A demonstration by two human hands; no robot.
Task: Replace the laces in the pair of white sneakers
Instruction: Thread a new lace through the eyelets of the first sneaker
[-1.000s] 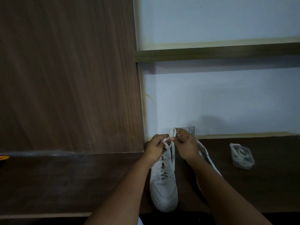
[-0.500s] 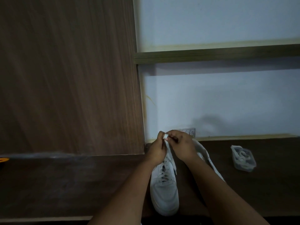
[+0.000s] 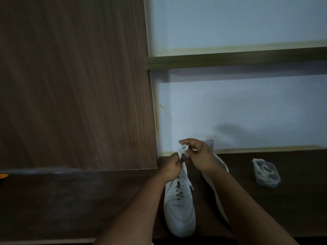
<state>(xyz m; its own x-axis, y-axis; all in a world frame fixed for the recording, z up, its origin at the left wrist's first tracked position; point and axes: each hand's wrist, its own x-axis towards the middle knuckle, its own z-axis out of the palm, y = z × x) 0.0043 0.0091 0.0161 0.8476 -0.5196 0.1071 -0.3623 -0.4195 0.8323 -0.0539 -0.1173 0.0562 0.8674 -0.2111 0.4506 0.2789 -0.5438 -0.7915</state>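
A white sneaker (image 3: 179, 211) stands on the dark wooden desk (image 3: 70, 200), toe toward me, with a white lace (image 3: 182, 152) threaded through its eyelets. My left hand (image 3: 172, 167) pinches the lace just above the shoe's collar. My right hand (image 3: 198, 154) is a little higher and pinches the lace's upper part near the wall. A loose lace end hangs down the shoe's right side. The second white sneaker (image 3: 218, 181) lies to the right, mostly hidden behind my right forearm.
A small clear plastic box (image 3: 266, 173) with pale coiled laces inside sits on the desk to the right. A tall wooden panel (image 3: 74, 82) stands at the left, a shelf (image 3: 230, 58) crosses the wall. A wall socket (image 3: 208, 143) is behind my right hand.
My two hands were close together at the lace top; now the right hand has risen and the left has dropped a little, drawing the lace between them.
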